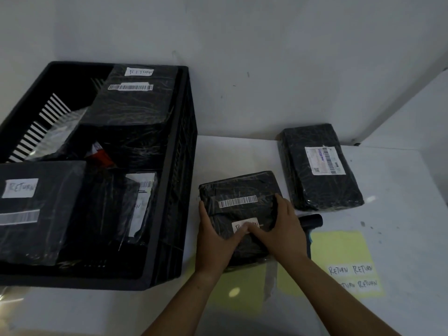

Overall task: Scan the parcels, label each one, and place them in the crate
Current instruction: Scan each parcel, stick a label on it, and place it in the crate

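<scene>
1. Nearest, at 5 o'clock: a pale yellow backing sheet (339, 253) lies flat on the white table (400, 214), carrying white handwritten "RETURN" stickers (352, 275).
2. Centre: a black film-wrapped rectangular parcel (238, 192) rests on the table just beside the crate. The left hand (213, 241) clasps its 9 o'clock edge; the right hand (278, 229) clasps its 3 o'clock edge. Both thumbs press a white sticker (252, 224) onto the glossy, crinkled wrap.
3. Judged step: labelling. The next move calls for a two-handed lift leftward over the crate wall.
4. At 3 o'clock, partly hidden behind the right hand: a black cylindrical handheld scanner (312, 220).
5. At 2 o'clock: a second black wrapped parcel (320, 190), bearing a printed shipping label only.
6. At 9 to 11 o'clock: a black slotted plastic crate (169, 190) holding several labelled parcels.
</scene>
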Motion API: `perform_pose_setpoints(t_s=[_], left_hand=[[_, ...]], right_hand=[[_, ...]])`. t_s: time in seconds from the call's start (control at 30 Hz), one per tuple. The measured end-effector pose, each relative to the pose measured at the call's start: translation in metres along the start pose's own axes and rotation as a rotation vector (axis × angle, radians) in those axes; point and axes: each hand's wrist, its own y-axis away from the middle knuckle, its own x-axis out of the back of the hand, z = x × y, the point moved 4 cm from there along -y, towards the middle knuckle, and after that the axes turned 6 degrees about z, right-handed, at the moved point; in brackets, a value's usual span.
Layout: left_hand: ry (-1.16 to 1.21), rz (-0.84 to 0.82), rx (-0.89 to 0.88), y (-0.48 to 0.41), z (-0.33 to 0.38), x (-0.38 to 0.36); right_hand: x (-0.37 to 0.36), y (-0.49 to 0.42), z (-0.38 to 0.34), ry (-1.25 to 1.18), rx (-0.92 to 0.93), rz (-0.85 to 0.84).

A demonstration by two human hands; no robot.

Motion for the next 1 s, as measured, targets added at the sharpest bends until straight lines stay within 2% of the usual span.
perform_pose_setpoints(t_s=[0.1, 0.27, 0.33, 0.5, 0.67, 0.8, 1.0], left_hand=[[-0.029, -0.026, 0.000, -0.004, -0.001, -0.001], [-0.035, -0.017, 0.110, -0.007, 0.008, 0.003], [-0.029, 0.016, 0.065, -0.007, 0.021, 0.007], [0.025, 0.082, -0.170, 0.012, 0.110, 0.027], [0.017, 0.098, -0.424, 0.020, 0.203, 0.079], [0.051, 0.199, -0.533, 0.018, 0.245, 0.151], [0.023, 0.394, -0.639, -0.008, 0.260, 0.260]], right_hand=[[0.003, -0.006, 0.002, -0.054, -0.025, -0.023], [0.022, -0.010, 0.013, -0.283, -0.215, -0.109], [0.039, -0.008, 0.009, -0.352, -0.223, -0.086], [0.101, -0.008, -0.029, -0.393, -0.103, 0.091], [0.162, -0.018, -0.090, -0.627, 0.037, 0.213], [0.179, -0.017, -0.165, -0.793, 0.201, 0.191], [0.148, -0.031, -0.284, -0.879, 0.376, 0.112]])
